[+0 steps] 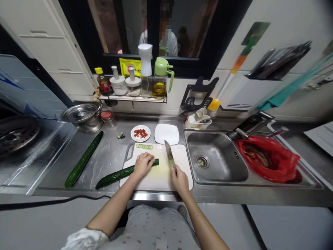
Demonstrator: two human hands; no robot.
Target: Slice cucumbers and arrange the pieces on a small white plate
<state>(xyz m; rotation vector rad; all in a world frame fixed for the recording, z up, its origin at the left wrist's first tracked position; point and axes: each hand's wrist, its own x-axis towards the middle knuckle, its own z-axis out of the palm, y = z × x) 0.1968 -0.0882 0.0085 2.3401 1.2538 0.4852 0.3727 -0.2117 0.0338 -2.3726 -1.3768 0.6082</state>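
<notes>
Slick dark-green whole cucumber [84, 159] on metal surface [56, 165], far left; next, a cut cucumber [117, 176], long, bumpy, glossy, right end flat, lies aslant onto the smooth white board [153, 179]. Left hand [143, 165] has fingers curled over it, grasping near the cut end, which pokes out past them. Thin pale slices [144, 147] behind; right hand [180, 180], fingers clenched on a steel-bladed knife [169, 154].

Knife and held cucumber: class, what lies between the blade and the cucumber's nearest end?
The head view shows only a bare stretch of cutting board between the knife and the cucumber under the left hand.
</notes>
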